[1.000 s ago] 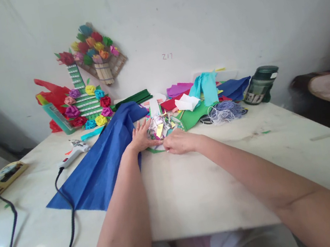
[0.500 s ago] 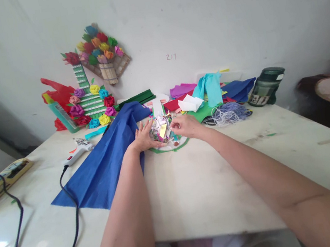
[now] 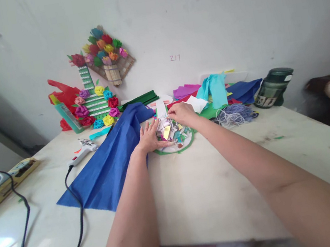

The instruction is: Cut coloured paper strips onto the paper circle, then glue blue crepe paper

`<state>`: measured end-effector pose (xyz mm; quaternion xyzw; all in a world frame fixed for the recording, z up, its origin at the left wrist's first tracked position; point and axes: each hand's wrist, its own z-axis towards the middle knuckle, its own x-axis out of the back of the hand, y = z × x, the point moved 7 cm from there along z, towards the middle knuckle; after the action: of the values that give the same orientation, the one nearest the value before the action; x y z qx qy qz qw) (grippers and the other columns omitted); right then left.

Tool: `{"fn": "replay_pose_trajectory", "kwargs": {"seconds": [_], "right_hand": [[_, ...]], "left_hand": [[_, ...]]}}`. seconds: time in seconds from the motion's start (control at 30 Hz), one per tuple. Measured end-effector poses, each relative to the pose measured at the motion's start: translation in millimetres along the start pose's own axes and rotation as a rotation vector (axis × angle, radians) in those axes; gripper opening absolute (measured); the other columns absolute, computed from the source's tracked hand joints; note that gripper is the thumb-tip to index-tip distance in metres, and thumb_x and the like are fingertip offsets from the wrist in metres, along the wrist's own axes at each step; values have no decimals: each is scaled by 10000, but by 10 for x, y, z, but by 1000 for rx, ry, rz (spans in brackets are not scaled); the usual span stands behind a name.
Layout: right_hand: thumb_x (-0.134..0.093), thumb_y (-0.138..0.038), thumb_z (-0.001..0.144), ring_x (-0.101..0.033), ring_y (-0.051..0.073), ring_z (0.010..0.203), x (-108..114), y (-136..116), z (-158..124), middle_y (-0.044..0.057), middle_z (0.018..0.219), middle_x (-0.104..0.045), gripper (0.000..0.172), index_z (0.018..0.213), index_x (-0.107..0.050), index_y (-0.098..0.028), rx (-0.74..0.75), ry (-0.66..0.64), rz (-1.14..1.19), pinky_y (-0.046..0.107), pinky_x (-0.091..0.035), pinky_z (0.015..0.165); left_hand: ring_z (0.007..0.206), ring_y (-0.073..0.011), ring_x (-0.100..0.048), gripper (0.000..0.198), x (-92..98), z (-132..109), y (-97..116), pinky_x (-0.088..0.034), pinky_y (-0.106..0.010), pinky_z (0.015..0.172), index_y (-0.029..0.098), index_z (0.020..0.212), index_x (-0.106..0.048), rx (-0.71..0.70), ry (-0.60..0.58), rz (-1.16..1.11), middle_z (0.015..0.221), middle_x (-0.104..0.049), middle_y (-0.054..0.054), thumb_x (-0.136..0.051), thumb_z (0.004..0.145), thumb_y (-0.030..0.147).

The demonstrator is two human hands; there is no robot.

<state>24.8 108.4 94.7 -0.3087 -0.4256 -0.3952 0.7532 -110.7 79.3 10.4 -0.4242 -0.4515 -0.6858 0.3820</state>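
Small paper scraps in white, yellow, teal and purple form a heap [image 3: 167,133] on a round white base with a green rim [image 3: 174,152]. Spread along the heap's left side is my left hand [image 3: 150,137], its thumb reaching across the front. My right hand [image 3: 182,114] is over the far right part of the heap, thumb and forefinger pinched together. Whatever lies between those fingertips is too small to make out. A white strip with green edges [image 3: 161,109] runs back from the base. Blue crepe paper [image 3: 108,162] lies just left of my left hand.
A glue gun [image 3: 81,151] with a black cord lies left of the blue paper, near a power strip [image 3: 21,172]. Coloured paper sheets [image 3: 214,90], tangled string [image 3: 236,114] and a dark bottle [image 3: 273,87] stand at right. A flower-decked guitar shape [image 3: 96,103] leans behind.
My right hand has shifted from the right side of the heap to its far side, uncovering scraps there. My left hand stays beside the heap. The whole view has shifted slightly.
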Motion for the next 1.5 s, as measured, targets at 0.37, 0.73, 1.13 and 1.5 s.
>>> {"fn": "replay_pose_trajectory", "kwargs": {"seconds": [0.37,0.73,1.13,1.5], "right_hand": [[-490,-374,782,-556,201,923,-29,-16,86,49,1094,-596,316,1027,-644,-247,28,-59,-33,280,-399,723],[-594,-285,707,-565,134,787,-25,-253,-430,-24,868,-657,185,864,-690,-269,357,-301,84,223,-357,665],[-571,-198,642,-609,224,822,-264,-524,-771,81,799,-686,207,795,-711,-196,360,-671,-232,289,-399,693],[-525,-94,640,-607,263,852,-378,-584,-795,148,811,-672,283,872,-685,-122,379,-605,-261,345,-427,721]], "left_hand": [[1351,-230,-101,1044,53,-4,56,-64,-425,1083,200,1412,-54,-15,9,-129,1477,-102,-82,-519,609,679],[1347,-228,-109,849,114,36,8,-78,-351,1093,155,1398,-187,13,109,-556,1469,-143,-70,-552,696,464],[1345,-260,2,840,96,59,-52,-22,-400,1085,147,1389,-222,63,141,-645,1463,-136,-102,-601,673,372],[1348,-247,16,789,55,87,-108,-13,-401,1085,174,1379,-261,68,146,-681,1451,-207,-60,-569,694,417]]}}
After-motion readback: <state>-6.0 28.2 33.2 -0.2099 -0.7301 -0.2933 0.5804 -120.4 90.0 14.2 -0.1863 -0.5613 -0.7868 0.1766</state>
